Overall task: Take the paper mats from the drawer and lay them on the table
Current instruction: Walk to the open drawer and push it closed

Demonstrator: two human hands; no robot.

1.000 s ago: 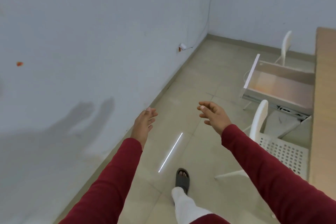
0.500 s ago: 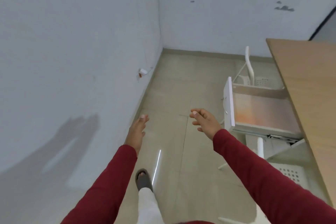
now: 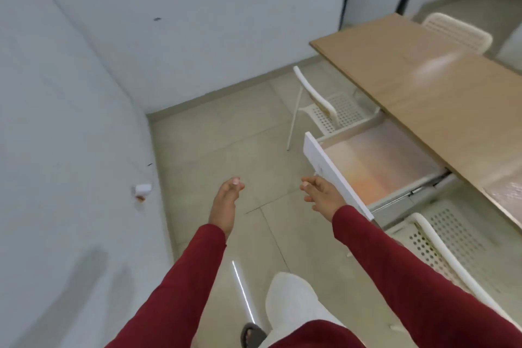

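Observation:
A white drawer (image 3: 324, 165) stands pulled out from under the long wooden table (image 3: 440, 99) on the right. Inside it lies a pale mat with an orange-pink sheen (image 3: 381, 164). A shiny mat (image 3: 508, 192) rests on the table's near right edge. My right hand (image 3: 322, 193) hovers just left of the drawer's front panel, fingers apart and empty. My left hand (image 3: 226, 200) hangs over the floor further left, also empty with fingers loosely spread.
White perforated chairs stand at the table: one beyond the drawer (image 3: 324, 109), one close at the lower right (image 3: 446, 246), one on the far side (image 3: 457, 32). White walls close in on the left and ahead. A small wall fitting (image 3: 142, 189) sticks out low on the left.
My view has swung right, bringing the table and drawer more into sight. I have stepped closer, and my right hand now sits beside the drawer front. Both hands stay empty.

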